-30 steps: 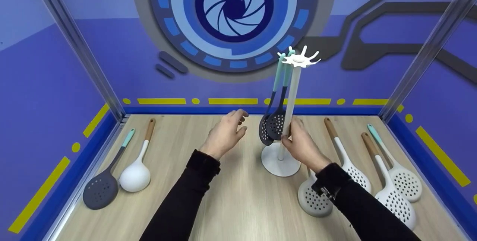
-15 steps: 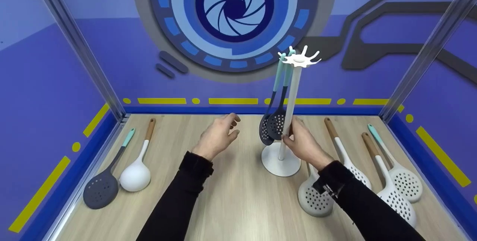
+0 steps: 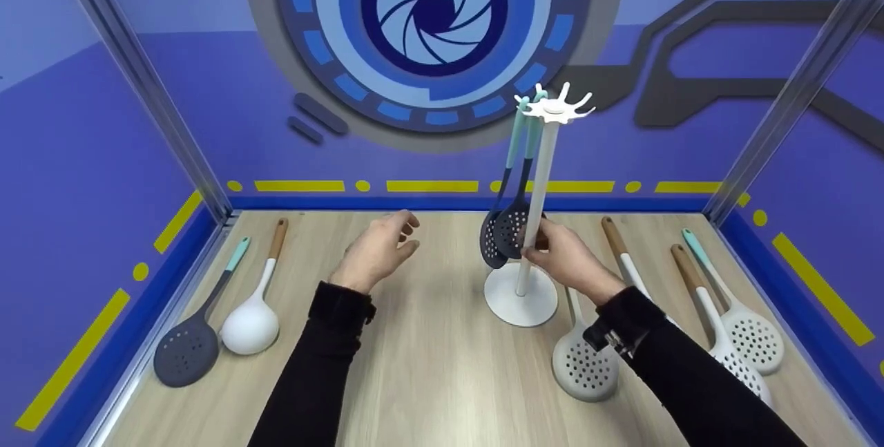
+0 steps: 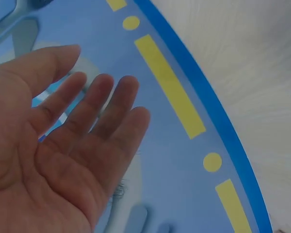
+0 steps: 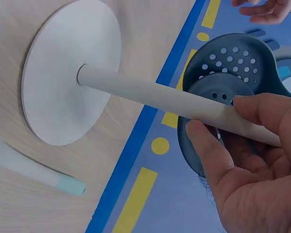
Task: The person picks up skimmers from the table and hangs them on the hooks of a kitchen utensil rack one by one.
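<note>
A white utensil stand (image 3: 542,184) with a round base and a crown of hooks stands right of the middle in the head view. My right hand (image 3: 570,253) holds its pole low down, thumb and fingers around it in the right wrist view. Two dark perforated skimmers (image 3: 512,229) with mint handles hang from hooks on the stand's left side, close to that hand. My left hand (image 3: 376,246) is over the table left of the stand, fingers relaxed and slightly bent. The left wrist view shows its bare palm (image 4: 63,160) with nothing in it.
On the left lie a dark mint-handled skimmer (image 3: 186,350) and a white ladle (image 3: 250,326) with a wooden handle. On the right lie a grey skimmer (image 3: 585,364), a pale mint-handled skimmer (image 3: 753,340) and white wooden-handled turners (image 3: 718,326), partly behind my right sleeve. Printed walls enclose the table.
My left hand has moved left, away from the stand. My right hand stays on the pole, its wrist shifted slightly right. The stand and the hanging skimmers have not moved.
</note>
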Demonstrator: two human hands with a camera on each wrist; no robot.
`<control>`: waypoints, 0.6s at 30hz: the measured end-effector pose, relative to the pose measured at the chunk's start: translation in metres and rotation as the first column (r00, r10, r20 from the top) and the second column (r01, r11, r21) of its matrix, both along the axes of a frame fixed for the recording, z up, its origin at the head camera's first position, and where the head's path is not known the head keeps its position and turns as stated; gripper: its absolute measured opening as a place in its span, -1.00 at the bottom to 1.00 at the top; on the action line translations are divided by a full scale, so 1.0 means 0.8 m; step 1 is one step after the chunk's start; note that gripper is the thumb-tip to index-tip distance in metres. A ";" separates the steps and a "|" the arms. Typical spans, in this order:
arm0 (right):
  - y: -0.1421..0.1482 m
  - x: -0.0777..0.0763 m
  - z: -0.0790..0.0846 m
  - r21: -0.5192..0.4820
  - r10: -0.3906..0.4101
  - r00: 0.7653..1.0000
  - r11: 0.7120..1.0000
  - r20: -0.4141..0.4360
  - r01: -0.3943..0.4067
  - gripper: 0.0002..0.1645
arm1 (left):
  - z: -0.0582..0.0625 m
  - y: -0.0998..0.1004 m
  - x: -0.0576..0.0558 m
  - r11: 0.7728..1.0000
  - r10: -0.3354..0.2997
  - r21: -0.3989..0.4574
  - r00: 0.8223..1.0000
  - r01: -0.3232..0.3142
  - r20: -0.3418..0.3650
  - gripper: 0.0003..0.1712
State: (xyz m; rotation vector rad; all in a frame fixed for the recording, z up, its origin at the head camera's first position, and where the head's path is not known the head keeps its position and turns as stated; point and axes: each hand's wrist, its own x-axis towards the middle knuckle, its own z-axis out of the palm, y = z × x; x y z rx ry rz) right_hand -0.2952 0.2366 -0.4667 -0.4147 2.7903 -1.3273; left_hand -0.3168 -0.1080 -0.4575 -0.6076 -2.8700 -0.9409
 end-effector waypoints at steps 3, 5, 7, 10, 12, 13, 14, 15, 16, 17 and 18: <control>0.001 0.002 0.005 -0.034 -0.013 0.999 0.999 0.049 0.015 -0.68 | 0.005 -0.011 -0.001 1.000 0.027 -0.001 0.999 -0.027 0.020 -0.64; 0.001 0.003 0.007 -0.054 -0.020 0.997 0.998 0.078 0.024 -0.66 | 0.007 -0.019 -0.001 0.999 0.035 -0.003 0.999 -0.035 0.016 -0.64; 0.001 0.004 0.008 -0.066 -0.023 0.995 0.997 0.094 0.030 -0.65 | 0.008 -0.026 -0.001 0.999 0.047 -0.007 0.999 -0.047 0.006 -0.65; 0.000 0.003 0.009 -0.070 -0.029 0.995 0.997 0.100 0.036 -0.67 | 0.007 -0.033 -0.001 0.998 0.068 -0.019 0.998 -0.068 -0.006 -0.66; 0.000 0.003 0.009 -0.065 -0.032 0.995 0.997 0.094 0.038 -0.70 | 0.007 -0.037 -0.001 0.996 0.086 -0.029 0.996 -0.086 0.000 -0.65; -0.001 0.003 0.009 -0.063 -0.033 0.995 0.997 0.091 0.039 -0.71 | 0.006 -0.038 -0.001 0.995 0.093 -0.033 0.996 -0.093 0.005 -0.64; -0.001 0.003 0.008 -0.060 -0.034 0.996 0.997 0.086 0.039 -0.73 | 0.006 -0.040 0.000 0.994 0.100 -0.036 0.995 -0.099 0.011 -0.63; -0.001 0.002 0.008 -0.057 -0.035 0.996 0.998 0.082 0.039 -0.74 | 0.006 -0.041 0.000 0.994 0.103 -0.039 0.995 -0.102 0.014 -0.63; -0.002 0.002 0.008 -0.054 -0.035 0.996 0.998 0.078 0.039 -0.75 | 0.005 -0.042 0.001 0.994 0.104 -0.040 0.995 -0.103 0.014 -0.63; -0.002 0.002 0.008 -0.051 -0.034 0.997 0.998 0.074 0.038 -0.76 | 0.005 -0.044 0.001 0.994 0.106 -0.040 0.994 -0.106 0.017 -0.63; -0.002 0.002 0.007 -0.048 -0.033 0.997 0.998 0.072 0.036 -0.77 | 0.005 -0.045 0.001 0.993 0.109 -0.039 0.994 -0.108 0.017 -0.63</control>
